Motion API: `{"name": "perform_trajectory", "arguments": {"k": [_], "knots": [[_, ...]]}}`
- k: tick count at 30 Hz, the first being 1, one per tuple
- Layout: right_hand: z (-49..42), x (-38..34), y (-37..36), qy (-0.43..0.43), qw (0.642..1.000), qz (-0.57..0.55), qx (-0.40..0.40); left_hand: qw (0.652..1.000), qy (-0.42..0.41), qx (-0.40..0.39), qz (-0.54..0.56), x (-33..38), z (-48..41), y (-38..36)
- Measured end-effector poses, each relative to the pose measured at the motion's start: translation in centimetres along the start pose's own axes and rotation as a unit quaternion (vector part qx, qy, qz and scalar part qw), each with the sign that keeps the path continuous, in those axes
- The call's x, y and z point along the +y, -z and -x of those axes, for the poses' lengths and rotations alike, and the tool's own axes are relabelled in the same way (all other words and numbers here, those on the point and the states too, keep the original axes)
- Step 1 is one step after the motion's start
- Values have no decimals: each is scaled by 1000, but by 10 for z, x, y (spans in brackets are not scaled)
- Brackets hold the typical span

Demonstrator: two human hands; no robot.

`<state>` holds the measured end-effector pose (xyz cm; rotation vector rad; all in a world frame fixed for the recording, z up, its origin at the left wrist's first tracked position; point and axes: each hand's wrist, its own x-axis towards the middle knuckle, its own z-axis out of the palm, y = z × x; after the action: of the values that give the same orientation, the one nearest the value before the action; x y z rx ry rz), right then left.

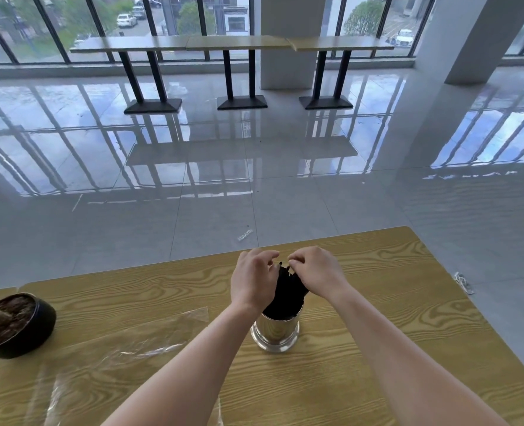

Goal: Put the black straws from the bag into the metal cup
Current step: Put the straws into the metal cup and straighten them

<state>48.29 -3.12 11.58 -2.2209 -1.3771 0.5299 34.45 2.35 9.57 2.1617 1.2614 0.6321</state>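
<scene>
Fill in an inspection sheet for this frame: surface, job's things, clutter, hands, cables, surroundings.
Surface: wood-grain table, nothing spilled that I can see.
Job's things: black straws stand bunched in the metal cup; the clear plastic bag lies flat to the left, apparently emptied.
Clutter: dark round pot at the left edge.
Hands: left hand and right hand both close around the straw tops.
Cables: nothing seen.
Surroundings: glossy tiled floor with small scraps, three bar tables by the windows.
</scene>
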Motion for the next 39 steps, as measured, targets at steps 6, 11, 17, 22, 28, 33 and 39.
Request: {"name": "perform_trajectory", "arguments": {"k": [6,11,17,22,28,33,39], "knots": [[-7,1,-6,-24,999,8,-27,997,-40,-40,-55,-1,-15,-1],[-8,2,-9,-21,1000,16,-9,998,-37,-31,-47,-6,-17,0],[-5,0,-12,-10,1000,14,3,999,-10,-29,-30,-10,-13,-1],[-3,0,-7,2,995,-56,79,998,24,-8,55,-9,-11,5],[0,-14,17,65,978,-113,163,990,13,38,132,2,-14,24],[2,-34,30,110,969,-152,159,977,-28,54,203,22,-16,36],[8,-51,41,133,964,-166,161,958,-36,75,274,33,-15,45]]}}
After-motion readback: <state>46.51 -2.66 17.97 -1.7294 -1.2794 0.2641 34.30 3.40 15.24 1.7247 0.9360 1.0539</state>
